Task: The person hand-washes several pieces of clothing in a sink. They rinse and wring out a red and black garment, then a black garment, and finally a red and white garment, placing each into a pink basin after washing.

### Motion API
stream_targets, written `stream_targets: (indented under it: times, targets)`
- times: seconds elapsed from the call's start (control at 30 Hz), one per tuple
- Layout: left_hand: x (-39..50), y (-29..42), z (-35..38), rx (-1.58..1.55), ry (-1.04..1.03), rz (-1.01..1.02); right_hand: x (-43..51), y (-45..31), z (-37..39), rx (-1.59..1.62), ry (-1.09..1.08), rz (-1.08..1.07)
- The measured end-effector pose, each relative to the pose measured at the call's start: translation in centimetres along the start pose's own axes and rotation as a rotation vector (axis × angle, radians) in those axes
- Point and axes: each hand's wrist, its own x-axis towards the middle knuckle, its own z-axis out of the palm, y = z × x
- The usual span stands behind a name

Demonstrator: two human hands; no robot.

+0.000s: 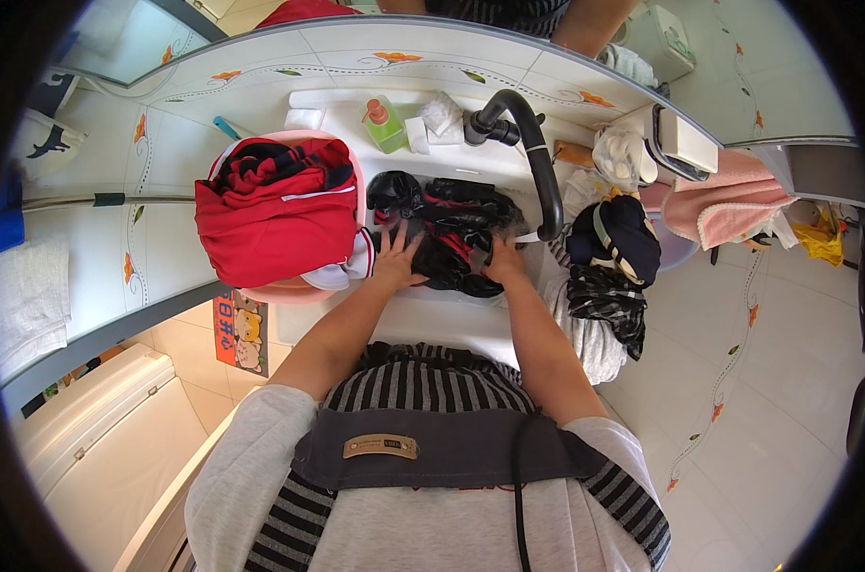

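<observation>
Wet black and red clothing (443, 232) lies in water in the basin of a white washbasin (432, 322). My left hand (399, 259) rests on its left side with the fingers spread. At its right side my right hand (504, 259) is pressed down, its fingertips partly under water or cloth, so its grip is unclear. A black faucet (543, 171) curves over the basin beside my right hand. Left of the basin, a pink plastic tub (361, 161) holds a heap of red and dark clothing (282, 236), with a white, red-striped piece hanging near my left wrist.
A green pump bottle (386, 129) stands on the back ledge beside white items. Dark clothes (611, 239) and a grey towel (593, 336) are piled on the right edge. A mirror (432, 36) runs along the tiled wall. Farther right hangs a pink towel (725, 200).
</observation>
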Motion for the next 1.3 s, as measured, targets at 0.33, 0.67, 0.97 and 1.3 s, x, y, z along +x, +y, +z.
stream_targets:
  times: [0.33,0.67,0.97,1.3]
  targets:
    - [-0.2,0.3,-0.7,-0.003,-0.021,-0.021,0.2,0.2,-0.1,0.034,-0.002,-0.003]
    - [-0.3,0.5,-1.0,0.020,-0.045,-0.030,0.5,0.4,0.1,0.022,-0.006,-0.006]
    - [-0.1,0.3,-0.6,0.024,-0.017,-0.018,0.1,0.1,-0.3,0.028,-0.012,-0.001]
    - [0.5,3.6,-1.1,0.155,0.614,0.335,-2.3,-1.2,0.7,0.014,0.345,-0.149]
